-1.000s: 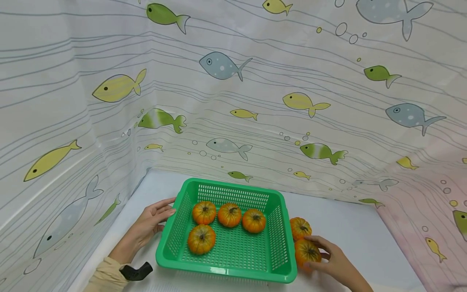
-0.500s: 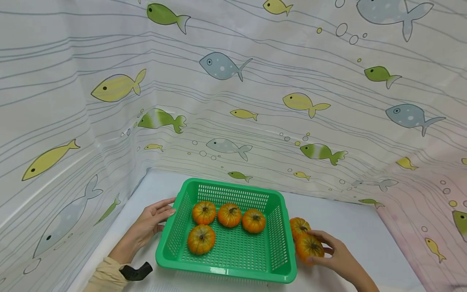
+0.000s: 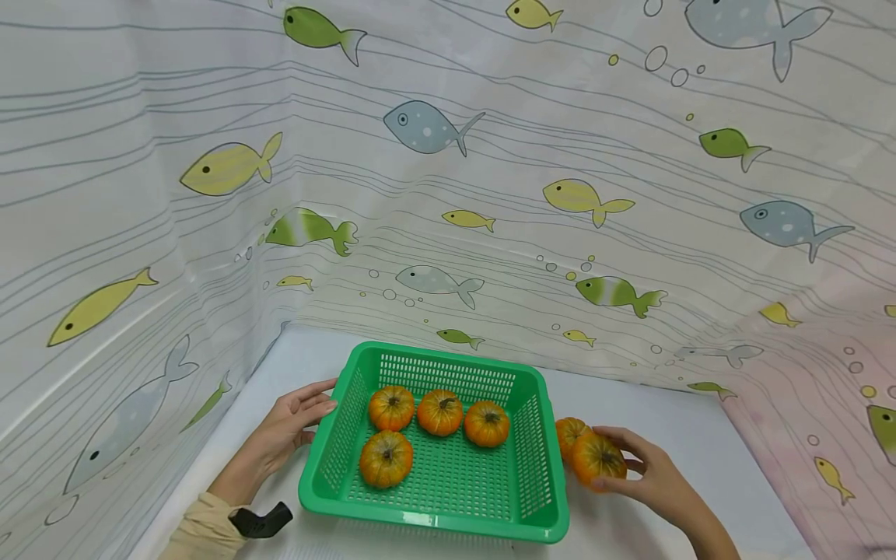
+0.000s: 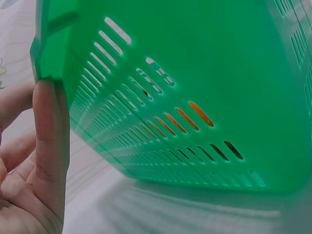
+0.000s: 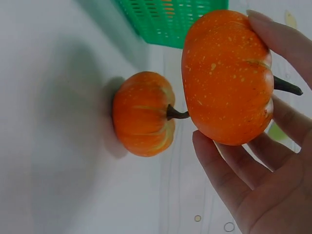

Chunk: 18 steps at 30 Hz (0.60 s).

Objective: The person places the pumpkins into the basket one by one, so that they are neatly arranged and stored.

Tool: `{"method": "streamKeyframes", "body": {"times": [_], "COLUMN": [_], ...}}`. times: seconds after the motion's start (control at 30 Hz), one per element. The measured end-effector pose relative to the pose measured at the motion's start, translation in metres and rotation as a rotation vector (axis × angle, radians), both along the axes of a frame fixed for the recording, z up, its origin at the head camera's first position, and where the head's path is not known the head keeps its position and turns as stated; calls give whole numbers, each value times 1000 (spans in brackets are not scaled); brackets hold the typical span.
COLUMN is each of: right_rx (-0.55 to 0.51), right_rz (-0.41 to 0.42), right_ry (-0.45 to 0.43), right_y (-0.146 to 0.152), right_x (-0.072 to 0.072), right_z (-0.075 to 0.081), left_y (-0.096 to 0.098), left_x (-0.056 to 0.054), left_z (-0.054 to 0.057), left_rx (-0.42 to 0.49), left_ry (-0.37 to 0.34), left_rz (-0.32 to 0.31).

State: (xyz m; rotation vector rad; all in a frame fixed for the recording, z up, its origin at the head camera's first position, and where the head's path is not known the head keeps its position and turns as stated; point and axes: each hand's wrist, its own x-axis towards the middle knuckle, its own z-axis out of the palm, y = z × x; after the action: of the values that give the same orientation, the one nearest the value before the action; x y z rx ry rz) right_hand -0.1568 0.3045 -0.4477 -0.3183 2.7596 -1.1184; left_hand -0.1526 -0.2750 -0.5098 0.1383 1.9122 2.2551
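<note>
My right hand (image 3: 647,467) grips a small orange pumpkin (image 5: 226,78) between thumb and fingers, raised off the table beside the basket's right side. Its dark stem points toward the palm in the right wrist view. Another small pumpkin (image 5: 144,114) rests on the table, partly hidden behind the held one in the head view. At the left, my left hand (image 3: 290,428) touches the rim of the green plastic basket (image 3: 318,467) with extended fingers; in the left wrist view a fingertip (image 4: 48,92) meets the rim from below. Several pumpkins (image 3: 386,460) sit inside the basket, near its back and left.
The basket stands on a white table (image 3: 672,435), close to the back curtain (image 3: 448,257) printed with fish. The curtain also encloses the left and right sides. A black strap-like piece (image 3: 261,519) sits at my left sleeve (image 3: 206,529).
My right hand has moved slightly right and away from me with the pumpkin, lifting it so that it covers more of the other pumpkin. The left hand and basket stay still.
</note>
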Motion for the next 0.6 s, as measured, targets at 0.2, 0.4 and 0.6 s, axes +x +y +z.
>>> {"method": "streamKeyframes", "body": {"times": [0.2, 0.4, 0.6], "right_rx": [-7, -22, -18], "right_rz": [44, 84, 131], "right_ry": [57, 79, 125], "right_y": [-5, -13, -22], "right_x": [-3, -9, -14], "right_z": [10, 19, 25], "left_y": [0, -1, 0], "left_x": [0, 1, 1], "left_z": [0, 1, 2], "left_rx": [-1, -3, -5], "left_ry": [-6, -8, -13], "left_rz": [3, 1, 11]}}
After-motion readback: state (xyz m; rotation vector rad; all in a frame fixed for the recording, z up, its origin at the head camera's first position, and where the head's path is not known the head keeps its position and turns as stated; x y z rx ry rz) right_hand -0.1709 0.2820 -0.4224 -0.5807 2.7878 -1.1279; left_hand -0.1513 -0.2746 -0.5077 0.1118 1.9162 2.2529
